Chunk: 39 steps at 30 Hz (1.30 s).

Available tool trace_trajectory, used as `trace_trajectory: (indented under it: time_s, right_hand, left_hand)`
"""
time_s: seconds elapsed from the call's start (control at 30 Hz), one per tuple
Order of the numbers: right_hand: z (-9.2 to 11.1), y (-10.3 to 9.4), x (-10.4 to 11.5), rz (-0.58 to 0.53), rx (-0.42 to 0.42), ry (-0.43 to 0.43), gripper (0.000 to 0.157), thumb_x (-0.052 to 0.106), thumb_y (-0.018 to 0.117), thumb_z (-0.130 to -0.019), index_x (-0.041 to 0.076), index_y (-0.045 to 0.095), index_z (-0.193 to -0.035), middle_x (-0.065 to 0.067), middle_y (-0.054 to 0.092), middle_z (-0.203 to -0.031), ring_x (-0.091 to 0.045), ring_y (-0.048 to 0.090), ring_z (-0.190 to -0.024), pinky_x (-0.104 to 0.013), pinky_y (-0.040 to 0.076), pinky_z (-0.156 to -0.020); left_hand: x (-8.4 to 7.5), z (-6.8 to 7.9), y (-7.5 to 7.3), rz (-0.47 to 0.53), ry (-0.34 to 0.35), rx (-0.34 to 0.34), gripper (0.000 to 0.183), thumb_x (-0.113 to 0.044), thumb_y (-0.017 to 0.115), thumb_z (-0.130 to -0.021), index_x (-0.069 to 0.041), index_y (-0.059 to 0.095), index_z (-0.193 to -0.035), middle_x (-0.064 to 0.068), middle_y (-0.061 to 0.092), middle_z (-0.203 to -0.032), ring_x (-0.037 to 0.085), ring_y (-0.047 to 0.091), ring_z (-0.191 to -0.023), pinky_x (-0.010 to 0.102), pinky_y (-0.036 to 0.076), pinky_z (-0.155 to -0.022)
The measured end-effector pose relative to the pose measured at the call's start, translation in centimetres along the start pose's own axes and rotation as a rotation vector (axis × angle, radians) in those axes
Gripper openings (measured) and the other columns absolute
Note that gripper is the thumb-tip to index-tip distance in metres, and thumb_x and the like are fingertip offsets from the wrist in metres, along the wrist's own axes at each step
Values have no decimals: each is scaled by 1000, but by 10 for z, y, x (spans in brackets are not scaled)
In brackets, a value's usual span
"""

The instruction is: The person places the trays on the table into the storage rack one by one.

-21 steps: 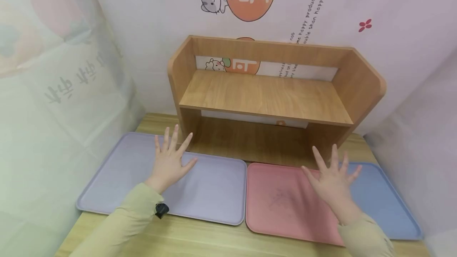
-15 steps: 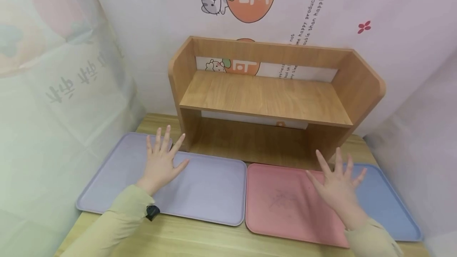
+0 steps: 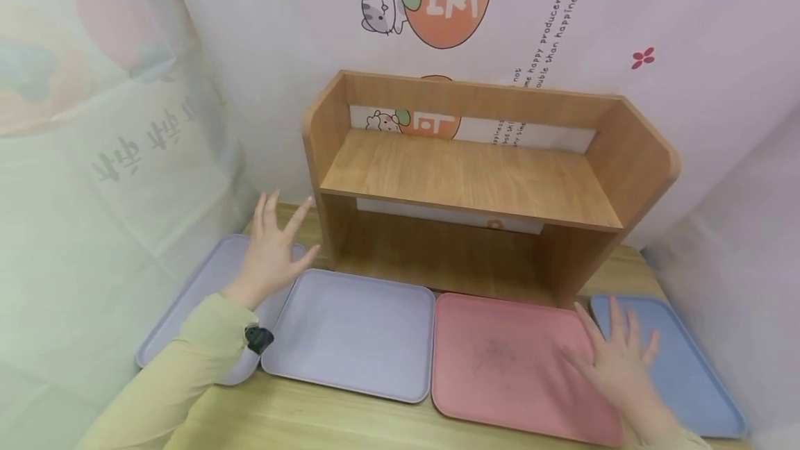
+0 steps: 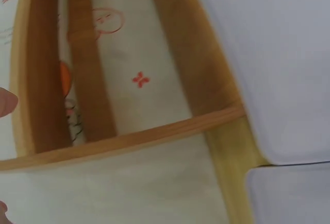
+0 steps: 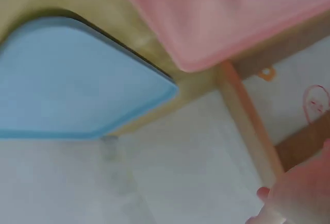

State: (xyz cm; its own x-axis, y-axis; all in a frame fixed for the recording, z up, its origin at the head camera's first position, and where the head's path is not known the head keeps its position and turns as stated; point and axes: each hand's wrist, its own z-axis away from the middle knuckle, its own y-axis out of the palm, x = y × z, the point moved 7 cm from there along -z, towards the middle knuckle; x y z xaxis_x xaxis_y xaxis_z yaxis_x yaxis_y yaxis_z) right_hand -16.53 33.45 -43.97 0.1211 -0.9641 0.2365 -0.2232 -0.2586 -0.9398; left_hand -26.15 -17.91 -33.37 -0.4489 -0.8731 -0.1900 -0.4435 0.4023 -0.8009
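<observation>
My left hand (image 3: 267, 255) hovers with fingers spread over the left lavender tray (image 3: 212, 283), just left of the wooden shelf (image 3: 462, 169). Nothing is in it. A second lavender tray (image 3: 356, 335) lies to its right. On the other side, my right hand (image 3: 619, 367) is also spread and holds nothing, overlapping the pink tray (image 3: 500, 367) and the blue tray (image 3: 678, 367) in the head view. Only fingertips (image 4: 6, 102) of the left hand show at the edge of its wrist view. Part of the right hand appears at the lower right of its wrist view.
The two-tier shelf stands at the back against a printed white cloth (image 3: 281, 33). Cloth also hangs along the left and right sides. The trays lie in a row on a wood-grain table (image 3: 312, 422) in front of the shelf.
Both hands have moved apart: the left one to the left and upward in view, the right one to the right and downward. The second lavender tray's left edge has come into view.
</observation>
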Motion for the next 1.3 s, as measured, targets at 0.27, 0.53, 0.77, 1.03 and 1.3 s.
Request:
trace_trajectory:
  time_s: [0.27, 0.53, 0.77, 1.03, 1.3]
  right_hand:
    - [23, 34, -31, 39, 34, -7, 102, 51, 72, -74, 28, 11, -153, -34, 7, -150, -62, 12, -129, -75, -10, -102]
    - [32, 53, -38, 30, 129, -32, 115, 53, 79, -63, 30, 12, -152, -36, 17, -144, -62, 23, -120, -79, 10, -95]
    - [38, 68, -43, 8, 208, -32, 112, 56, 80, -58, 26, 23, -150, -38, 22, -140, -62, 21, -120, -79, 9, -95]
    - [34, 73, -49, -1, 239, -2, 110, 59, 79, -56, 23, 28, -147, -39, 33, -135, -64, 29, -113, -74, 22, -85]
    - [31, 73, -45, -66, 322, 77, 109, 56, 81, -54, 14, 34, -142, -43, 30, -135, -63, 31, -107, -64, 26, -75]
  left_hand:
    - [3, -43, -22, 281, 20, -65, 83, -7, 72, -81, -11, 22, -147, 31, 17, -145, 48, 25, -134, 63, 39, -99]
    - [10, -74, -19, 598, -91, 38, 88, 0, 65, -86, -15, 9, -152, 23, 16, -150, 40, 24, -139, 62, 34, -103]
    - [12, -87, -14, 726, -172, 92, 90, 6, 59, -88, -21, 4, -153, 18, 19, -154, 39, 29, -138, 59, 37, -103]
    - [17, -96, -9, 699, -232, 101, 85, 7, 53, -91, -31, 8, -153, 17, 18, -155, 41, 35, -135, 55, 41, -101]
    - [20, -98, -6, 617, -263, 70, 85, 6, 53, -91, -35, 11, -152, 21, 29, -148, 42, 43, -128, 55, 47, -95]
